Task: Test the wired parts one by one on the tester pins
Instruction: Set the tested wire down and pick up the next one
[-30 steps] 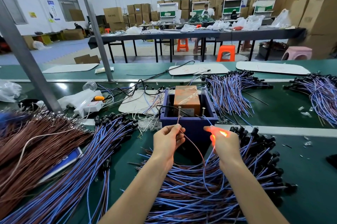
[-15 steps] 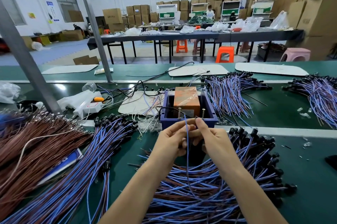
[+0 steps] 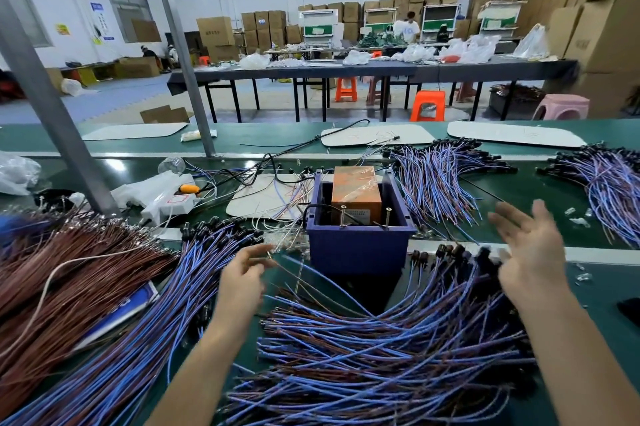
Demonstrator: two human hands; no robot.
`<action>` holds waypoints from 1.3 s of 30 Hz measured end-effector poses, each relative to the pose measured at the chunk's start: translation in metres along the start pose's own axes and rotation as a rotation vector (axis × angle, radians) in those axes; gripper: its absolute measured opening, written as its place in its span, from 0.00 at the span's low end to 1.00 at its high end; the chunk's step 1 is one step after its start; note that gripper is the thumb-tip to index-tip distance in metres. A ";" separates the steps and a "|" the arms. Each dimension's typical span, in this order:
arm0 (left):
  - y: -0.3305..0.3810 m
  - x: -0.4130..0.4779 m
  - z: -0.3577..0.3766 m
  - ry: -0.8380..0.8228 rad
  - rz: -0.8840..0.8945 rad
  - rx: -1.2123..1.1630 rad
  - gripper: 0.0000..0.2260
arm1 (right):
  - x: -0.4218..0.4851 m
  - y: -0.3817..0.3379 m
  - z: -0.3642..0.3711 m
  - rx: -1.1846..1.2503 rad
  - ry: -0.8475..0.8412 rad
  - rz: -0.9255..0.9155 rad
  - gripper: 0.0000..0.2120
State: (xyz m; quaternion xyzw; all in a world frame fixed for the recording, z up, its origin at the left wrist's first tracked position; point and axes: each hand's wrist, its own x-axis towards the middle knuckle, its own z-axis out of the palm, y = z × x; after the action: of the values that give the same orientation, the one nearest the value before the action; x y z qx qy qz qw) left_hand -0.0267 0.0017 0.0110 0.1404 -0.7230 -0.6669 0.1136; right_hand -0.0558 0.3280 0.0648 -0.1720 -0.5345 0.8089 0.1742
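Tester box (image 3: 360, 247) sitting mid-bench (image 3: 602, 290), two pins (image 3: 343, 216) standing at its front edge, nothing touching them. We are pinching thin wire (image 3: 277, 263) in left hand (image 3: 242, 275), just left of box. Right hand (image 3: 530, 252) hovering over blue wire pile (image 3: 381, 339), fingers spread wide, gripping nothing. Brown wires (image 3: 69, 269) lying far left.

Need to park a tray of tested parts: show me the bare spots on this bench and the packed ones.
Bare belt lies right of the right hand, past the front wire pile. Another patch sits between the middle bundle and the far-right bundle. Packed: the front pile, and the left side with brown wires.
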 end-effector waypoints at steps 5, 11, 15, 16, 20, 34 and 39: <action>-0.038 0.021 -0.048 0.006 0.123 1.408 0.16 | -0.006 0.001 -0.011 -0.097 0.134 -0.124 0.15; -0.047 0.022 -0.050 -0.048 0.161 1.377 0.12 | -0.041 0.020 0.019 -0.144 0.030 -0.301 0.12; -0.031 0.013 -0.043 -0.029 0.255 1.097 0.10 | -0.072 0.043 0.032 -0.166 -0.166 -0.152 0.12; -0.024 0.009 -0.037 -0.022 0.307 1.002 0.11 | -0.080 0.052 0.035 -0.166 -0.236 -0.093 0.12; 0.012 -0.014 0.000 -0.057 0.471 0.598 0.17 | -0.113 0.087 0.065 -0.293 -0.567 0.201 0.07; -0.011 -0.050 0.031 -0.430 0.213 0.324 0.05 | -0.081 0.071 0.057 0.071 -0.220 0.082 0.07; 0.000 -0.037 0.000 -0.460 0.205 0.355 0.06 | -0.028 0.029 0.014 -0.064 0.017 -0.180 0.10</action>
State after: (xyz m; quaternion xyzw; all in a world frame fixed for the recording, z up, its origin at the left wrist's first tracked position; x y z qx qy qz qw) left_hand 0.0075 0.0148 0.0120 -0.0703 -0.8453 -0.5295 -0.0128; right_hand -0.0402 0.2932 0.0455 -0.1356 -0.5720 0.7710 0.2451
